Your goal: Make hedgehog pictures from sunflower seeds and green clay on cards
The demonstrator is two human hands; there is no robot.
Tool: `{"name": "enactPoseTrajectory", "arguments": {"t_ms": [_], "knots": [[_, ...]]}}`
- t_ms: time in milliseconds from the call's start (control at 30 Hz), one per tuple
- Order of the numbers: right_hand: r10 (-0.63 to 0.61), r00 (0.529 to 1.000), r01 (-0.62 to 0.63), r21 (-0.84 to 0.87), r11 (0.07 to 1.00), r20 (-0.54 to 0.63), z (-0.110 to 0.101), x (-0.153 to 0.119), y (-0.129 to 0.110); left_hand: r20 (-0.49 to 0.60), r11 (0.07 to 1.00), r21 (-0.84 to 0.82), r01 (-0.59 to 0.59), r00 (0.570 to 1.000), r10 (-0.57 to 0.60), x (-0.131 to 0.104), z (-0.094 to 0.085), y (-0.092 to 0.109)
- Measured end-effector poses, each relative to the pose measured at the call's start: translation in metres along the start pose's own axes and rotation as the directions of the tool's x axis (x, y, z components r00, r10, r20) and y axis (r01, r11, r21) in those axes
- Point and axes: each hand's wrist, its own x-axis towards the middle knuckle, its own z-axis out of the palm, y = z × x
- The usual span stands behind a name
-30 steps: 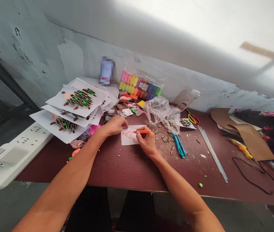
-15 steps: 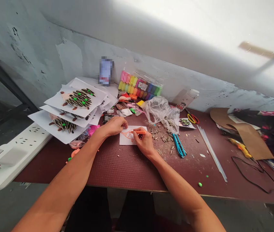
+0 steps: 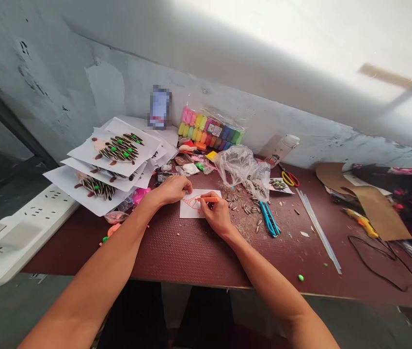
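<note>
A small white paper (image 3: 188,214) lies flat on the dark red table, with an orange drawing outlined on it. My right hand (image 3: 218,212) is closed in a pinch around an orange marker pen (image 3: 210,199), whose tip points left onto the drawing. At the paper's upper left corner rests my left hand (image 3: 175,189), fingers bent and together, pressing the edge down; its fingertips are partly hidden. Sunflower seeds (image 3: 249,208) lie scattered right of the paper, close to a blue utility knife (image 3: 269,219).
Left stands a stack of white sheets (image 3: 86,201) with seed hedgehogs, beside a power strip (image 3: 20,237). Behind are a clay pack (image 3: 209,128), a plastic bag (image 3: 237,162) and a bottle (image 3: 280,148). Rightward lie scissors (image 3: 290,178), glue sticks (image 3: 318,231) and a glue gun (image 3: 362,223).
</note>
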Motion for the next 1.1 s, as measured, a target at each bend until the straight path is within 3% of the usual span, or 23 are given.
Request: {"name": "enactPoseTrajectory", "arguments": {"t_ms": [1100], "knots": [[0.01, 1.0, -0.011, 0.033, 0.999, 0.018, -0.0019, -0.0023, -0.0057, -0.008, 1.0, 0.003, 0.019, 1.0, -0.019, 0.0016, 0.0018, -0.0008]]}}
